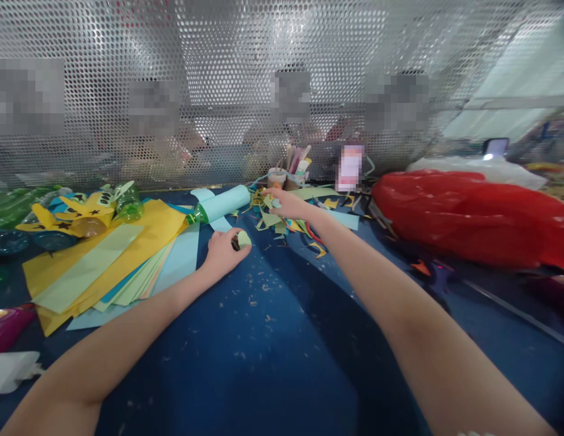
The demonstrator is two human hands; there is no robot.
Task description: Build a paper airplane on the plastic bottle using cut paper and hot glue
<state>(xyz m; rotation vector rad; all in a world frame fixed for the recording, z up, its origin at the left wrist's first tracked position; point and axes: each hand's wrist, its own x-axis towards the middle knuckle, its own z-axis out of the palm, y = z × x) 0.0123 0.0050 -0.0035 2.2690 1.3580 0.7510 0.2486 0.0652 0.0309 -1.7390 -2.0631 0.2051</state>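
My left hand (225,251) is closed around a small roundish piece (244,240) with a pale green face and a dark side; its kind is unclear. Just beyond that hand lies a green plastic bottle (200,214) wrapped in light blue paper (227,203), on its side. My right hand (288,204) reaches over a heap of cut paper scraps (278,225), fingers stretched toward the left and apart, with nothing visible in them. Red scissor handles (312,234) show partly beside the right forearm.
Coloured paper sheets (149,266) and yellow paper cutouts (82,217) lie left. Pots of sticks (294,175) and a lit phone (350,168) stand by the perforated metal wall (245,72). A red plastic bag (463,218) bulges at right on the blue table (263,363).
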